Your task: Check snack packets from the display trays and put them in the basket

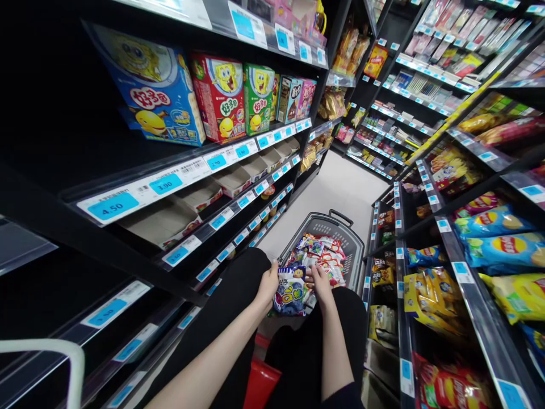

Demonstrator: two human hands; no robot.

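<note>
A blue and purple candy bag [290,296] with a striped top edge is held upright between my knees. My left hand [268,286] pinches its left edge with the thumb in front. On the other side, my right hand [321,284] has its fingers curled on the bag's upper right edge. Just beyond the bag stands a grey plastic shopping basket [354,241] with a dark folding handle. Inside lies a heap of small snack packets [330,255], mostly red and white, partly hidden behind my hands and the bag.
On the left shelf stand a blue snack box [166,96], a red box [219,96] and a green box [258,96]. Low open cartons [238,177] sit below. Chip bags [504,244] fill the right shelves. A red stool [260,382] is beneath me; the aisle floor [340,176] runs ahead.
</note>
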